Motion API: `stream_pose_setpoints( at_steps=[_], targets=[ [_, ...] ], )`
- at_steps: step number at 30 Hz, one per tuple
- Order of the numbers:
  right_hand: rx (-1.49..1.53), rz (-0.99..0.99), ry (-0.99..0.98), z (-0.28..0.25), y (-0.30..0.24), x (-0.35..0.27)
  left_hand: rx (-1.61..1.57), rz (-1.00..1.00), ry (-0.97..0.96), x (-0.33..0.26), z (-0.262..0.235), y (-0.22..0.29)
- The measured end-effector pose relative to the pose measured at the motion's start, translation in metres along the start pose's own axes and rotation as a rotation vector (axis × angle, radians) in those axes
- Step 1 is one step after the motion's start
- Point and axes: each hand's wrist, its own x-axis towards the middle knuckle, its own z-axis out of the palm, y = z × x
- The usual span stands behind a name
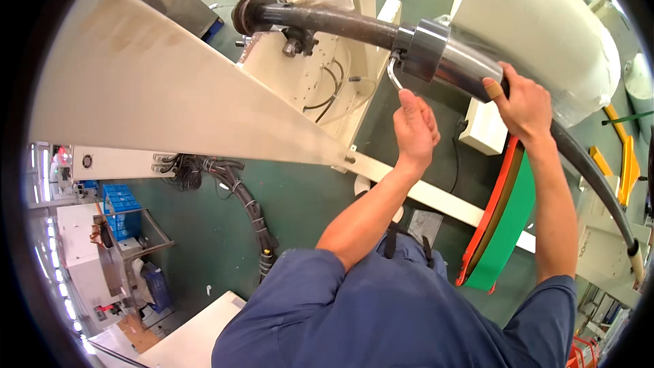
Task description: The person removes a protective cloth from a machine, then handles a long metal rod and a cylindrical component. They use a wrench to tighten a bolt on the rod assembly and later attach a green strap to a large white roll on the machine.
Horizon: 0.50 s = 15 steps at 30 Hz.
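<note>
My left hand is closed around the lower end of a bent hex key. The key's upper end meets the underside of a thick steel collar, at a screw by its left edge. To the right of the collar a smooth metal sleeve continues along the dark steel shaft. My right hand is wrapped round the sleeve's right end, with a tan covering on the thumb. Beyond that hand a thick black hose curves down to the right.
A large cream beam slants in from the left. Behind it stands a cream frame with thin cables. A white wrapped roll lies at the upper right. Below my right forearm is a green and red curved part. Bundled cables hang at the left.
</note>
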Motion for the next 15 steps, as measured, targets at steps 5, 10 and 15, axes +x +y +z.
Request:
stream_pose_setpoints(
  at_steps=[5,10,15],
  targets=[
    [0.033,0.029,-0.05,-0.004,-0.002,0.009,-0.205,0.134,0.183,0.005,0.031,0.029],
    [0.025,0.01,0.021,-0.004,-0.003,0.008,0.501,0.725,0.007,-0.009,-0.011,0.005],
    [0.062,0.033,-0.13,-0.006,0.001,0.01,0.332,0.25,0.041,-0.002,-0.088,-0.035]
  ],
)
